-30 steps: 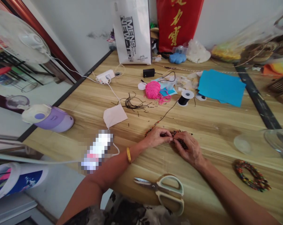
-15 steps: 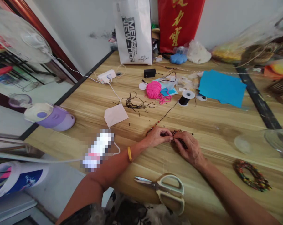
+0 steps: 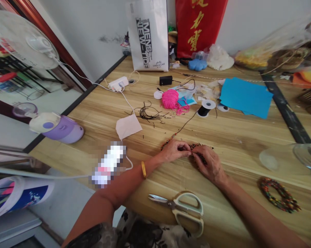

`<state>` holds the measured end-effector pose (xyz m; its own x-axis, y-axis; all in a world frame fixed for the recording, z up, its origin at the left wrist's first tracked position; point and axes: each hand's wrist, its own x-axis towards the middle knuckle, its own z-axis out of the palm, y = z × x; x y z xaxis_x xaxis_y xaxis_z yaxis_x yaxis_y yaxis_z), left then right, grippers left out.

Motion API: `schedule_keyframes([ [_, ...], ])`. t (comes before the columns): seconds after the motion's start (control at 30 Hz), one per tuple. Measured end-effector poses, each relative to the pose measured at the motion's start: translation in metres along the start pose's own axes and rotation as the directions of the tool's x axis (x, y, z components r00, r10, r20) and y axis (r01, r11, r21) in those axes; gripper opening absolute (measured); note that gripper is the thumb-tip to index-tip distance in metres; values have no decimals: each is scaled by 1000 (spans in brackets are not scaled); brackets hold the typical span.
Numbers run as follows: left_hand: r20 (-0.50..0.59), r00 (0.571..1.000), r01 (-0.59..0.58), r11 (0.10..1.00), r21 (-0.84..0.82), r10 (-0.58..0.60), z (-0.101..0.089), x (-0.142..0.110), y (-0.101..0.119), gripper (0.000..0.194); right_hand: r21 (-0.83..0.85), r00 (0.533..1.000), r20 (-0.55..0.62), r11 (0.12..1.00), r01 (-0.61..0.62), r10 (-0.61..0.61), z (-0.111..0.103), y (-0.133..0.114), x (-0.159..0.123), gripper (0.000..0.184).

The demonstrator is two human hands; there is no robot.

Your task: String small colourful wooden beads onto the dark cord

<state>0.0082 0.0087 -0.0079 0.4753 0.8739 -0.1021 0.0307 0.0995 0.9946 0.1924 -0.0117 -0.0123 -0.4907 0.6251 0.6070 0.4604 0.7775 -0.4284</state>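
Both of my hands rest on the wooden table (image 3: 222, 137) over a small heap of dark beads (image 3: 196, 147). My left hand (image 3: 174, 150) is closed in a pinch on a thin dark cord (image 3: 186, 122) strung with a few coloured beads. That cord runs back to a black spool (image 3: 205, 108). Fingertip to fingertip with the left, my right hand (image 3: 209, 164) has its fingers curled and pinched on the beads. A gold bangle (image 3: 143, 169) circles my left wrist.
Cream-handled scissors (image 3: 182, 209) lie near the table's front edge. A finished beaded ring (image 3: 278, 194) sits at the right, a glass bowl (image 3: 306, 156) beyond it. Pink yarn (image 3: 169, 99), blue paper (image 3: 245, 97), a white bag (image 3: 149, 34) and a purple appliance (image 3: 59, 128) lie around.
The hands stay pinched together over the beads with only slight finger movement. The view has drifted a little.
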Motion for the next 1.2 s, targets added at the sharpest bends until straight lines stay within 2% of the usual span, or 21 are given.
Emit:
schedule_keyframes([
  [0.23,-1,1000,-8,1000,-16,8,-1,0,-1,7,0,1000,1,1000,-12,12,0,1,-1,14],
  [0.43,11,1000,-10,998,69,9,1,-2,1,4,-9,1000,-2,1000,-6,5,0,0,-1,13],
  [0.6,19,999,-50,962,267,47,1,-5,8,7,-24,1000,-10,1000,-4,4,0,0,-1,15],
  [0.73,-9,997,-58,857,511,73,-2,-9,16,9,-21,1000,-7,1000,0,0,0,2,-2,16],
  [0.83,-15,994,-75,801,594,104,-3,-12,18,11,-21,1000,2,1000,3,-3,1,3,-4,16],
  [0.97,24,990,-130,834,537,139,-2,-11,12,13,-11,1000,15,1000,-8,9,2,3,-4,15],
  [1.1,18,995,-96,923,373,96,0,-7,4,8,1,1000,27,1000,-1,1,1,2,-3,15],
  [1.2,21,997,-81,948,308,78,-2,-5,4,6,10,999,40,1000,8,-9,0,1,-2,16],
])
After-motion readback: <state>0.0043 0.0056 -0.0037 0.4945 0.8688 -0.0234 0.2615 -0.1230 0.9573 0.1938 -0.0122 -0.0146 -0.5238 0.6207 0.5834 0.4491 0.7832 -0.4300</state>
